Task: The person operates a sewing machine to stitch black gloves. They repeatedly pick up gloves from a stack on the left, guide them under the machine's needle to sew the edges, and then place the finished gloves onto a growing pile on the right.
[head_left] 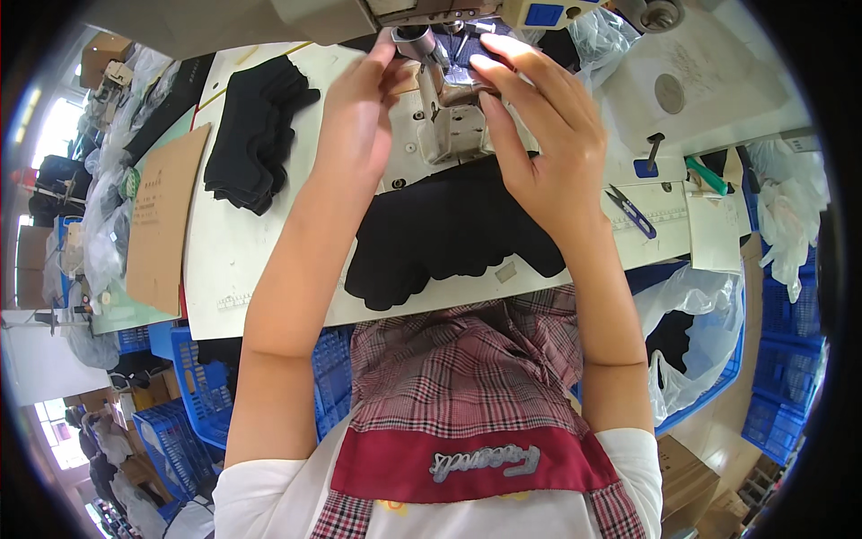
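Note:
Under the lit head of a sewing machine (440,108), a small part of dark fabric (481,45) shows at the needle. My right hand (552,126) reaches in from the right, fingers spread and stretched out, the fingertips at this fabric's edge. On the other side my left hand (359,108) is beside the round metal part of the machine. Its fingers point up and are partly hidden there; those that show look stretched out. Between my forearms, a stack of black cut fabric pieces (453,234) lies on the table's front edge, apart from both hands.
Another stack of black pieces (260,135) lies left on the white table (224,269). Thread snips (633,212) and a green-handled tool (707,175) lie right. A cardboard sheet (166,220) leans left. Blue baskets (199,386) and a plastic-lined bin (696,332) stand below the table.

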The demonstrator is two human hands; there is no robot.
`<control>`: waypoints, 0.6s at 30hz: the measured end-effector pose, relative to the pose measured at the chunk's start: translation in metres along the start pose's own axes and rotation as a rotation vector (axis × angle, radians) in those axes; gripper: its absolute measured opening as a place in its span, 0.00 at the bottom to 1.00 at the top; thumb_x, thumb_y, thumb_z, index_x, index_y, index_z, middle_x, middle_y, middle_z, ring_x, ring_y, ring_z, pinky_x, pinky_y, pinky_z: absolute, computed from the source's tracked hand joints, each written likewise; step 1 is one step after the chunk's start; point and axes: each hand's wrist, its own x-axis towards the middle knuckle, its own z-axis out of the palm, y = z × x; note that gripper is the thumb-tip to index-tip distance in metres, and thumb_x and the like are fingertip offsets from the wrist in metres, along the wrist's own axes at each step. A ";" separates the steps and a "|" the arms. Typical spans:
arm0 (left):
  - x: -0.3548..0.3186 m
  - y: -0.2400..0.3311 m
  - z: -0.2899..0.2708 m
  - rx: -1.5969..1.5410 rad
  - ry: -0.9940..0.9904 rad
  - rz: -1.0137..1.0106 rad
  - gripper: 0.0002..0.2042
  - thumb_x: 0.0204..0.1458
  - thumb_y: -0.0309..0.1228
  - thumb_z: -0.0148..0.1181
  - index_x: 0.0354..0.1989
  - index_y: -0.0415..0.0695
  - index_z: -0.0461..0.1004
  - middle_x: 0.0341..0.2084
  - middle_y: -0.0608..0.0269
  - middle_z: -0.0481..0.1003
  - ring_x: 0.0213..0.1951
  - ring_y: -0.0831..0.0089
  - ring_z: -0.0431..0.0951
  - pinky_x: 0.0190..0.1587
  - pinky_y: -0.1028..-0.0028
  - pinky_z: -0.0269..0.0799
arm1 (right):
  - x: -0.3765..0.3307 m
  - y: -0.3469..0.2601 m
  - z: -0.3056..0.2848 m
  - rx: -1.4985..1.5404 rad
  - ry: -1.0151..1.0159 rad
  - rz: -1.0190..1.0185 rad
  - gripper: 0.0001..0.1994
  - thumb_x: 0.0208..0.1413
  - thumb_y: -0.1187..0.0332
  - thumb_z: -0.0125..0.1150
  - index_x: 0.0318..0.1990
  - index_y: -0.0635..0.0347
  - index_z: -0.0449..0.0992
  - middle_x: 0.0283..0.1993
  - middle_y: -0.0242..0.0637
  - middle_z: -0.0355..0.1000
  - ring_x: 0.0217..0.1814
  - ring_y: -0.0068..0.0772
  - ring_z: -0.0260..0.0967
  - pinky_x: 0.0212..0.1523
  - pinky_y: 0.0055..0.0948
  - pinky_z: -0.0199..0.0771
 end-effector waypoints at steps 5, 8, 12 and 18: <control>0.092 0.041 -0.091 0.743 -0.006 0.364 0.10 0.62 0.26 0.48 0.47 0.37 0.73 0.43 0.57 0.75 0.45 0.67 0.74 0.51 0.71 0.70 | -0.021 -0.013 -0.049 -0.037 -0.213 0.247 0.15 0.49 0.71 0.68 0.45 0.64 0.79 0.47 0.39 0.73 0.49 0.44 0.72 0.45 0.38 0.74; 0.080 0.074 -0.105 0.543 0.157 0.297 0.12 0.61 0.27 0.54 0.50 0.36 0.75 0.43 0.59 0.77 0.44 0.69 0.77 0.51 0.74 0.73 | -0.048 -0.012 -0.074 -0.062 -0.486 0.405 0.19 0.48 0.66 0.71 0.48 0.64 0.78 0.45 0.40 0.71 0.46 0.45 0.70 0.44 0.39 0.73; 0.072 0.128 -0.206 0.771 0.265 0.179 0.21 0.58 0.36 0.64 0.56 0.38 0.76 0.48 0.56 0.80 0.46 0.70 0.80 0.52 0.73 0.73 | -0.059 -0.027 -0.071 -0.057 -0.629 0.465 0.23 0.47 0.61 0.74 0.49 0.64 0.78 0.44 0.39 0.69 0.44 0.46 0.69 0.43 0.39 0.73; 0.070 0.090 -0.256 1.610 0.286 0.029 0.24 0.54 0.47 0.66 0.55 0.47 0.79 0.47 0.47 0.79 0.47 0.58 0.81 0.51 0.66 0.73 | -0.060 -0.032 -0.066 -0.116 -0.596 0.486 0.19 0.44 0.64 0.74 0.42 0.63 0.77 0.40 0.38 0.69 0.42 0.43 0.68 0.42 0.38 0.71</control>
